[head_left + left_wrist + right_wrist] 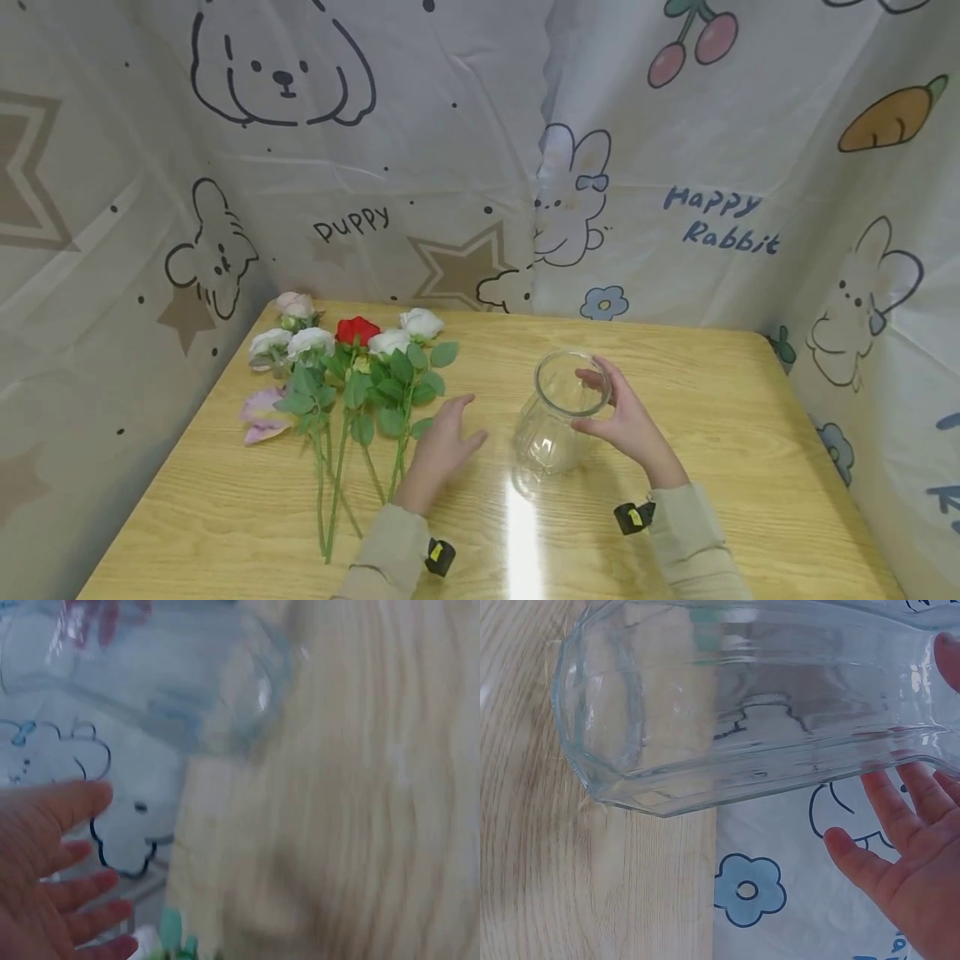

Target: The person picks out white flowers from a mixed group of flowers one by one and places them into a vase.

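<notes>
A clear glass vase (557, 425) with a round rim and faceted sides stands upright on the wooden table. My right hand (622, 417) holds it near the neck from the right, the thumb in front and fingers round the far side. In the right wrist view, the vase (705, 712) fills the upper part, beside the right hand (922, 855). Left of the vase, my left hand (444, 450) hovers with fingers extended and holds nothing. In the left wrist view, the left hand (45, 877) is apart from the vase (172, 667).
Several stemmed flowers lie at the table's left: a red rose (357, 331), white roses (422, 323), a pale pink rose (295, 305) and a lilac bloom (264, 414). Their green stems (335, 483) point toward me. A printed curtain (450, 167) surrounds the table (750, 467).
</notes>
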Demonstrator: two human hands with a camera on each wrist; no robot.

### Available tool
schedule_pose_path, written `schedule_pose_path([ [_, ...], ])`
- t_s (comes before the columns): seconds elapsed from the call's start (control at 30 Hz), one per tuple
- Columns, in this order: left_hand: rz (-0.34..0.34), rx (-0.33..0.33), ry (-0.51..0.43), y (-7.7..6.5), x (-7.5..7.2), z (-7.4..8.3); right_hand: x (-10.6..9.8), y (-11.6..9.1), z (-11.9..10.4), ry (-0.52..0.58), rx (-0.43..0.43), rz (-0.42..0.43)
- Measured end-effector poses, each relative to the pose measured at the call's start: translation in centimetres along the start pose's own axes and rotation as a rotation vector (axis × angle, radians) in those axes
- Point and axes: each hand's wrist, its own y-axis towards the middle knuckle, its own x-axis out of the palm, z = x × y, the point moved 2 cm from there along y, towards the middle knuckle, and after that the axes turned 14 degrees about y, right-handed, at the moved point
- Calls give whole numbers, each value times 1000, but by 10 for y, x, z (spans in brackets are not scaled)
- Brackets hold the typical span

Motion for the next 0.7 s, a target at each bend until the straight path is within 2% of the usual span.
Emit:
schedule_pose_path([
  [0.13, 168, -104, 239, -4, -10, -29, -1, 1, 0, -2, 0, -2],
  [0.2, 190, -167, 326, -7, -13, -40, -1, 1, 0, -1, -1, -3],
  [0.3, 140, -250, 380, -11, -16, -53, 0, 1, 0, -3, 3, -8],
  [0.43, 13, -333, 380, -15, -14, -64, 1, 0, 0, -3, 15, -16],
  [0.53, -22, -342, 376, -16, -12, -68, 1, -1, -1, -9, 13, -16],
  [0.7, -41, -328, 385, -13, -12, -68, -1, 0, -1, -12, -2, -8],
])
